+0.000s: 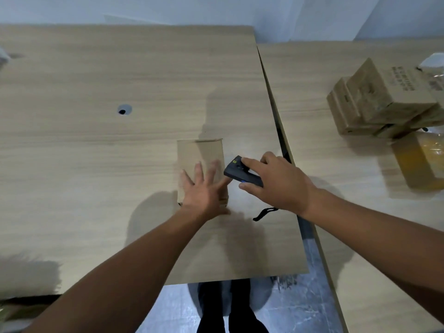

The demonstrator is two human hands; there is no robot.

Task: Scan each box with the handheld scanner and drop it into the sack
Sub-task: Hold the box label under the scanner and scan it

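Note:
A plain cardboard box [199,155] lies flat on the wooden table [96,152], near its right edge. My left hand [204,191] rests over the near half of the box with fingers spread, slightly blurred. Just to the right, my right hand [276,181] grips the black handheld scanner [236,170], whose front end points at the box's right side. The scanner's black wrist strap [263,213] trails on the table below my right wrist. The sack is not clearly in view.
A second table [336,188] stands to the right across a narrow gap. On it sits a stack of cardboard boxes [379,102] and a yellow-tinted package [422,162]. A cable hole [123,110] is in the left table. My feet [225,308] show below the edge.

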